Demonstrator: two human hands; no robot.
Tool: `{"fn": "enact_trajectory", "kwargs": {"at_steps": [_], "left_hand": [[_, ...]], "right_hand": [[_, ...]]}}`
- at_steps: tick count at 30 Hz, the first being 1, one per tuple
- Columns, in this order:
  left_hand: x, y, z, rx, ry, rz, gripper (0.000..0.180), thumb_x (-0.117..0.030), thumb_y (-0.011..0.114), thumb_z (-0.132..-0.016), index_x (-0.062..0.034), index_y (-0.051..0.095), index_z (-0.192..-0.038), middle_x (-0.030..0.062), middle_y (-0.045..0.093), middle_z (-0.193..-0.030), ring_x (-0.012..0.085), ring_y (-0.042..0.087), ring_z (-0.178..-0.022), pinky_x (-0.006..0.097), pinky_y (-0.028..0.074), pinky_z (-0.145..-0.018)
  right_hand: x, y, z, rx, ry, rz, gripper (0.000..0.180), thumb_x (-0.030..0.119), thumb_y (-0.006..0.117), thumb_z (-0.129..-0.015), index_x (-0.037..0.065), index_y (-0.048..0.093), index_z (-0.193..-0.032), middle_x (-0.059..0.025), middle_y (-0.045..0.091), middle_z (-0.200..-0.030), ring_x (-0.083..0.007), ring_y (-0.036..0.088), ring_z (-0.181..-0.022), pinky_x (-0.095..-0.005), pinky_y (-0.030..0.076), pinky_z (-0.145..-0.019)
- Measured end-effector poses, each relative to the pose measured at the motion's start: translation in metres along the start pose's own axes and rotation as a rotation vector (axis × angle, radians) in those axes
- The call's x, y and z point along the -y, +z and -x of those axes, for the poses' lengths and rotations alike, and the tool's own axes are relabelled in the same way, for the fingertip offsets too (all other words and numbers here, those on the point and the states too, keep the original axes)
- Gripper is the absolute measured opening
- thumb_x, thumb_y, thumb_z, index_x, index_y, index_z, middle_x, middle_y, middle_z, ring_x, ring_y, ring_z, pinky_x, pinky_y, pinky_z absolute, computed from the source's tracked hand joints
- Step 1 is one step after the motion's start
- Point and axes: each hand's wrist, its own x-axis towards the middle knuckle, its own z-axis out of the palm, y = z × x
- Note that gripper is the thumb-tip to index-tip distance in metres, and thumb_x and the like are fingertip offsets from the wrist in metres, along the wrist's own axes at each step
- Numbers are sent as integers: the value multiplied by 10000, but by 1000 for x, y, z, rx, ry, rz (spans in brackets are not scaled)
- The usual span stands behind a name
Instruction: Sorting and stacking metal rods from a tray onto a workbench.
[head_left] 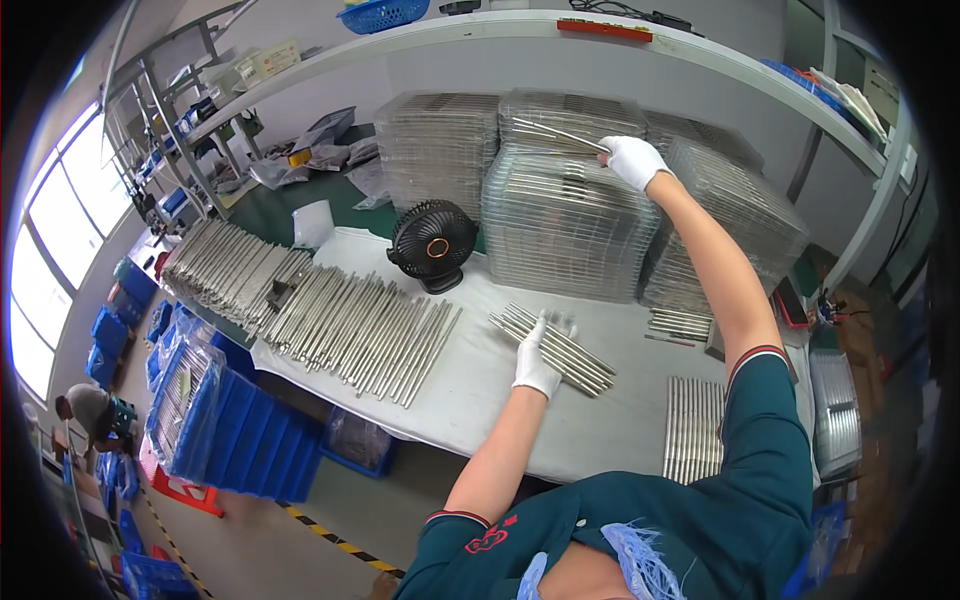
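Observation:
My left hand [538, 362], in a white glove, grips a small bundle of shiny metal rods [580, 368] over the white-covered table. Higher up, my gloved right hand [636, 163] pinches the right end of a thin metal rod [556, 133]; a second rod may be with it, I cannot tell. That rod slants to the left above a stack of clear plastic trays [570, 240] with rods lying in the top one. A long row of loose rods [360, 330] lies on the table left of the bundle. Another group of rods [692, 425] lies near my right elbow.
A black fan [433, 245] stands left of the front tray stack. More tray stacks [440, 150] rise behind and to the right. A shelf [480, 28] spans the back overhead. Blue bins [240, 420] stand below the table at left. Another person [95, 415] is at far left.

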Motion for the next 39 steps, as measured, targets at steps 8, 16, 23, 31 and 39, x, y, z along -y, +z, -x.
{"fn": "enact_trajectory", "kwargs": {"at_steps": [8,16,23,31,39], "left_hand": [[0,-1,2,6,4,7,255,-146,484,-877,-91,454,-1125,68,486,-1099,263,488,-1059,414,433,-895],[-2,-2,-2,-1,-8,17,198,-140,476,-876,-123,481,-1072,47,516,-1067,256,499,-1061,448,424,-896],[1,-1,-2,11,-24,16,209,-145,472,-877,-119,466,-1085,47,505,-1080,258,493,-1070,439,414,-910],[-1,-1,3,6,-2,8,199,-153,467,-881,-113,465,-1076,52,501,-1084,257,489,-1075,436,420,-902],[-2,3,3,-1,-1,-22,161,-159,473,-878,-111,475,-1032,53,514,-1049,254,496,-1064,429,421,-904]], "right_hand": [[-18,27,-23,24,23,47,277,221,564,-777,67,612,-1002,-173,616,-916,-324,580,-887,-389,454,-771],[-20,26,-44,232,11,118,348,309,595,-766,107,610,-1049,-142,604,-1018,-321,560,-960,-389,441,-831],[-34,29,-53,221,69,41,423,323,628,-735,120,586,-1103,-126,593,-1063,-302,552,-995,-377,428,-860],[-28,30,-56,291,73,-58,398,298,631,-744,133,588,-1103,-107,595,-1071,-292,547,-1009,-374,427,-861],[-32,44,-63,239,51,44,397,282,597,-778,155,554,-1152,-102,562,-1133,-291,526,-1044,-370,417,-877]]}}
